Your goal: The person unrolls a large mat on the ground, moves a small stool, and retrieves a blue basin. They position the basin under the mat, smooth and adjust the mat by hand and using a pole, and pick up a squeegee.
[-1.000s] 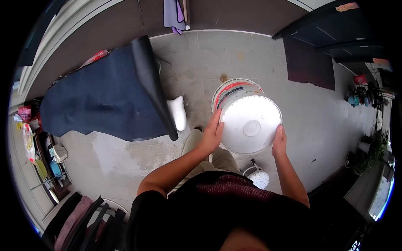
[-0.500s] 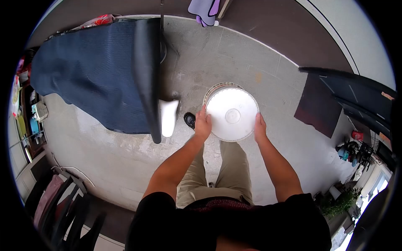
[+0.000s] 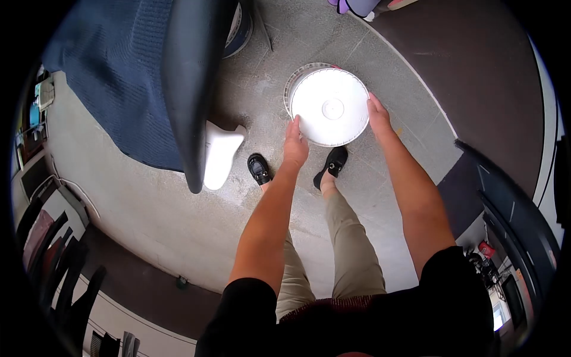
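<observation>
A round white bucket (image 3: 331, 107), seen from its flat circular face, is held out in front of me above the floor. My left hand (image 3: 294, 144) presses against its lower left side, fingers pointing up along the rim. On the right side my right hand (image 3: 379, 116) grips the rim, its thumb and fingers partly hidden by the edge. Behind the face, the bucket's far rim shows at the upper left. My feet in black shoes (image 3: 260, 168) stand on the floor below it.
To the left, a dark blue mat (image 3: 119, 77) drapes over something, its rolled black edge facing me. A white object (image 3: 221, 156) stands beside it, and another bucket (image 3: 239, 31) is partly behind. Dark panels (image 3: 514, 217) are at the right; chairs (image 3: 53, 262) at the lower left.
The view has turned and moved nearer the blue mat. The bucket, still between both hands, appears higher in view, and both shoes now show below it.
</observation>
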The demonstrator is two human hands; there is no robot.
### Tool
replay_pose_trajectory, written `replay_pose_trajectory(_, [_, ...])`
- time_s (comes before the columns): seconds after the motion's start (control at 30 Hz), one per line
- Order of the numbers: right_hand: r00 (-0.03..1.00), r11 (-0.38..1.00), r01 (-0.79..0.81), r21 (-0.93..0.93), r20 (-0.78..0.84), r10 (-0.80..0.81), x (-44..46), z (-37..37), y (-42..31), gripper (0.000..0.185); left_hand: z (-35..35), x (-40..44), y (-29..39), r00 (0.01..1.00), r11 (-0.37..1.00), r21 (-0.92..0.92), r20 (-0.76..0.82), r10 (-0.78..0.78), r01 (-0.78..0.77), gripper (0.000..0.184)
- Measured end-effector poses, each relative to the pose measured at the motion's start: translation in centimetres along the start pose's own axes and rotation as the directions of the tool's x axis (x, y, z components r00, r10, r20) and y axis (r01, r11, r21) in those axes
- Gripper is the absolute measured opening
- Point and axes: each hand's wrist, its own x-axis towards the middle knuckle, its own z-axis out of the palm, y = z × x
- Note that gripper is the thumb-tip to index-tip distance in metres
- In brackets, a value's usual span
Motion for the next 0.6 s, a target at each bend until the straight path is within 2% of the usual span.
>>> replay_pose_trajectory(0.07, [0.999, 0.975, -0.041, -0.219, 0.014, 0.046, 0.3, 0.6, -2.3, 0.049, -0.3, -0.4, 2.5, 0.998, 0.999, 0.049, -0.064, -0.016, 0.019, 0.065])
replay_pose_trajectory(0.1, [0.999, 0.976, -0.040, -0.215, 0.021, 0.045, 0.3, 0.7, -2.1, 0.049, -0.8, -0.2, 2.7, 0.998, 0.997, 0.041, -0.024, -0.059, 0.060, 0.062])
replay_pose_trajectory(0.17, [0.999, 0.878, 0.031, -0.478, -0.004, -0.038, 0.0, 1.5, -2.1, 0.067, -2.9, 0.1, 3.1, 0.995, 0.994, 0.051, -0.015, -0.094, 0.095, 0.059])
replay_pose_trajectory(0.23, [1.000, 0.859, 0.019, -0.511, -0.008, -0.027, -1.0, 2.1, -2.2, 0.073, -6.2, 0.1, 5.1, 0.965, 0.962, 0.257, -0.215, 0.153, -0.095, 0.055])
replay_pose_trajectory(0.27, [1.000, 0.829, -0.019, -0.559, -0.031, 0.002, -1.0, 2.3, -2.0, 0.079, -8.8, 0.7, 6.8, 0.870, 0.891, 0.427, -0.370, 0.328, -0.154, 0.054])
replay_pose_trajectory(0.3, [0.999, 0.779, -0.044, -0.626, -0.038, 0.026, -0.9, 2.4, -2.0, 0.082, -12.2, 1.1, 8.7, 0.727, 0.789, 0.589, -0.465, 0.505, -0.172, 0.054])
replay_pose_trajectory(0.33, [0.999, 0.785, -0.046, -0.618, -0.035, 0.031, -1.0, 2.4, -2.3, 0.082, -15.7, 1.8, 10.0, 0.615, 0.750, 0.653, -0.548, 0.567, -0.109, 0.053])
replay_pose_trajectory(0.37, [0.998, 0.776, -0.065, -0.628, -0.028, 0.061, -1.2, 2.2, -2.9, 0.082, -19.2, 3.1, 9.9, 0.489, 0.753, 0.652, -0.630, 0.604, -0.090, 0.058])
replay_pose_trajectory(0.4, [0.996, 0.766, -0.082, -0.637, -0.021, 0.088, -1.2, 2.1, -3.2, 0.082, -22.5, 4.6, 9.7, 0.418, 0.815, 0.576, -0.728, 0.544, -0.057, 0.064])
replay_pose_trajectory(0.43, [0.996, 0.753, -0.084, -0.652, -0.023, 0.090, -1.1, 2.1, -3.0, 0.082, -25.2, 5.9, 9.6, 0.409, 0.901, 0.431, -0.831, 0.378, 0.042, 0.070])
replay_pose_trajectory(0.47, [0.997, 0.760, -0.077, -0.645, -0.026, 0.080, -1.0, 2.1, -2.8, 0.082, -28.3, 7.6, 8.7, 0.459, 0.939, 0.325, -0.855, 0.243, 0.109, 0.079])
replay_pose_trajectory(0.5, [0.996, 0.754, -0.082, -0.652, -0.022, 0.089, -0.7, 2.1, -2.6, 0.082, -30.9, 9.5, 6.9, 0.532, 0.928, 0.269, -0.841, 0.096, 0.258, 0.089])
replay_pose_trajectory(0.53, [0.995, 0.745, -0.087, -0.661, -0.018, 0.100, -0.8, 2.2, -2.6, 0.081, -34.2, 12.1, 2.4, 0.682, 0.965, 0.184, -0.731, 0.009, 0.184, 0.098])
replay_pose_trajectory(0.6, [0.992, 0.708, -0.102, -0.698, -0.023, 0.120, -0.8, 2.4, -3.3, 0.082, -34.7, 11.9, 2.2, 0.861, 0.968, -0.069, -0.444, -0.248, 0.243, 0.096])
